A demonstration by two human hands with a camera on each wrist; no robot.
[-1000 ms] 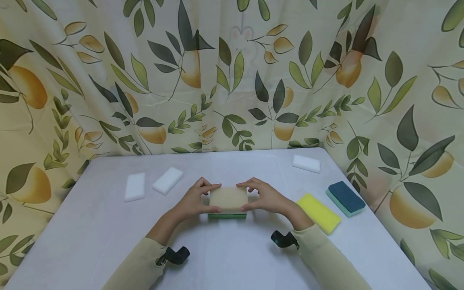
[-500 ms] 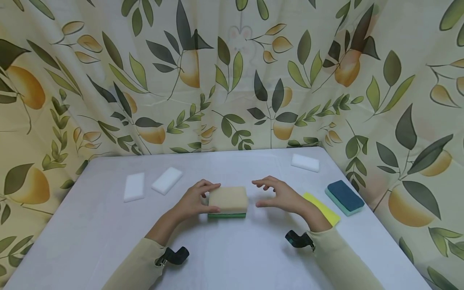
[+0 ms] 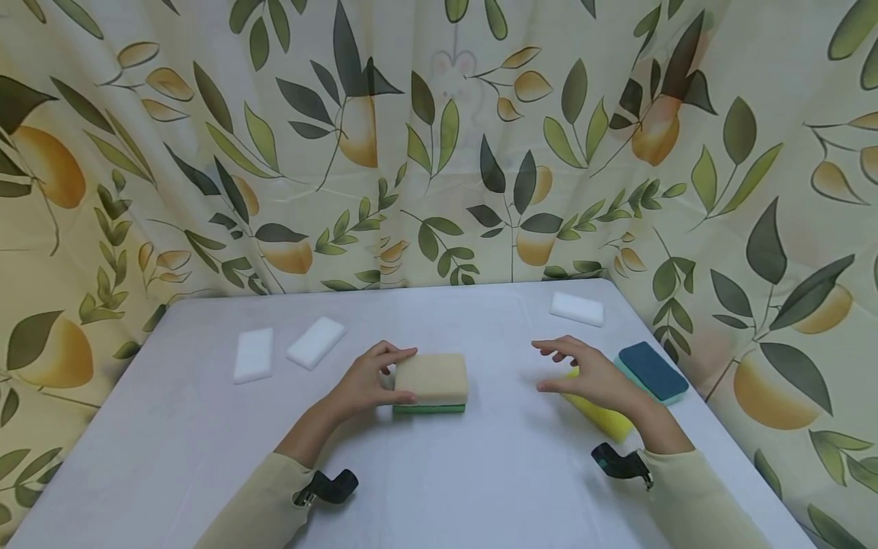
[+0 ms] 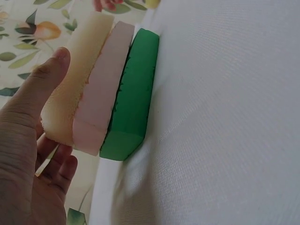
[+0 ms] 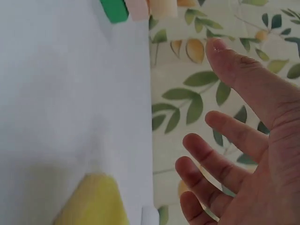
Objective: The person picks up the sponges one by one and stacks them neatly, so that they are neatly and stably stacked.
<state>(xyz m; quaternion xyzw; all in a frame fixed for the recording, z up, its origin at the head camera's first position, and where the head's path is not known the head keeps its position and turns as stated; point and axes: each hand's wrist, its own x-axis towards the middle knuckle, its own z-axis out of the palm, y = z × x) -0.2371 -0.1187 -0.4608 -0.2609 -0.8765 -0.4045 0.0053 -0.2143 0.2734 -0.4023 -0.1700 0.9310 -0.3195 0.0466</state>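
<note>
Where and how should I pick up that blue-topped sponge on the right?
I'd take the blue-topped sponge from above with the right grip, pinching its two long edges about midway. It lies flat, is longer than wide, and its thickness should leave side faces to pinch.

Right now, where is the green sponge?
In the left wrist view, the green sponge sits on the white tablecloth, under the pink layer, right of the left hand.
</note>
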